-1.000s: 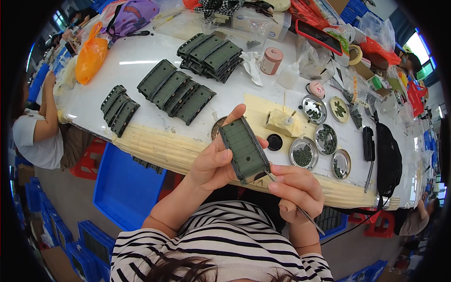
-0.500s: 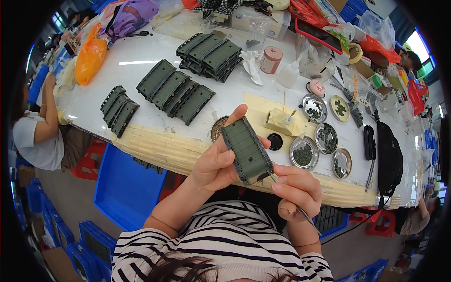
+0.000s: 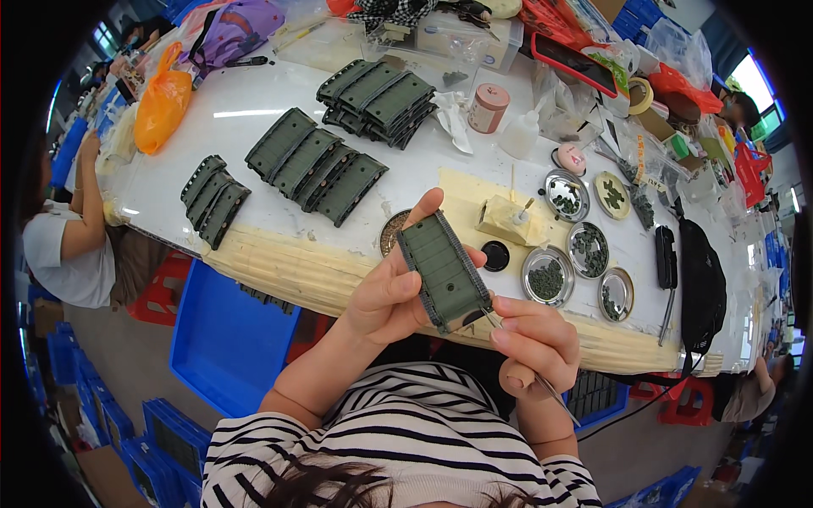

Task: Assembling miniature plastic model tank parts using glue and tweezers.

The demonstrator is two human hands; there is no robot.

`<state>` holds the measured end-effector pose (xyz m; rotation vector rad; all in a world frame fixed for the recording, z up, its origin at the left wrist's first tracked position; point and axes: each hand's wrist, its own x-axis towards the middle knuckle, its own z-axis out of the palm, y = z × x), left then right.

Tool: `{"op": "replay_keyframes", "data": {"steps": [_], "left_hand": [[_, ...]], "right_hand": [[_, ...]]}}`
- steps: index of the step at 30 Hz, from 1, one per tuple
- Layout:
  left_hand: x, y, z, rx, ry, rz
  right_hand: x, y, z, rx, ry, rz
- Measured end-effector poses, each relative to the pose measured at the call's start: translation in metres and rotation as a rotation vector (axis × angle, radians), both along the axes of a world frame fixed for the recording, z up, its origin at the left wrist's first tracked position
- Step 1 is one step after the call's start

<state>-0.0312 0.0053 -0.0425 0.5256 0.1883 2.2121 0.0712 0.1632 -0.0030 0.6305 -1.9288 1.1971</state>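
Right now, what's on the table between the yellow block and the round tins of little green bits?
In the head view, the strip between the yellow block and the round tins is bare table; a black disc lies just below that gap.

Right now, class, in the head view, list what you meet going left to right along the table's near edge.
Small stack of green ribbed panels → row of green panels → green panel held in the left hand → black disc → round metal dishes → black pouch.

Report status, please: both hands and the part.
Left hand grips green part. Right hand holds thin tool at part's lower end. Nothing blocking.
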Motion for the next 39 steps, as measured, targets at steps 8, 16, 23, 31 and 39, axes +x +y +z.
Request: {"op": "replay_keyframes", "data": {"steps": [8,16,23,31,39], "left_hand": [[0.001,0.000,0.001,0.008,-0.021,-0.006],[0.002,0.000,-0.002,0.010,-0.043,-0.012],[-0.009,-0.016,0.015,-0.032,0.073,0.190],[-0.014,-0.041,0.030,-0.369,-0.054,0.520],[-0.012,-0.045,0.030,-0.604,-0.102,0.597]], "right_hand": [[0.003,0.001,0.001,0.090,0.023,-0.015],[0.004,0.001,-0.001,0.117,0.007,-0.028],[-0.003,0.002,0.011,-0.182,-0.113,0.064],[-0.041,-0.001,-0.008,-0.024,-0.569,-0.050],[-0.059,-0.013,-0.001,0.146,-0.674,-0.167]]}}
